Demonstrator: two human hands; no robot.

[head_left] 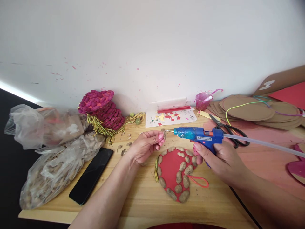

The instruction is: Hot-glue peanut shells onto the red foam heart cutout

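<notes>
In the head view, the left hand (147, 144) pinches a peanut (164, 135) at the tip of the glue gun (200, 135), whose handle the right hand (221, 162) grips, while the red disc (168, 168), set with more peanuts (182, 166), lies below them on the surface (135, 200).

A red disc (169, 167) is patterned with tan peanuts (182, 166); the glue gun (209, 136) is coloured blue, its cloudy-white glue stick (257, 142) left untinted; the yellowish worktop (209, 206) is stained pink; the white wall (143, 41) is flecked with pink.
</notes>
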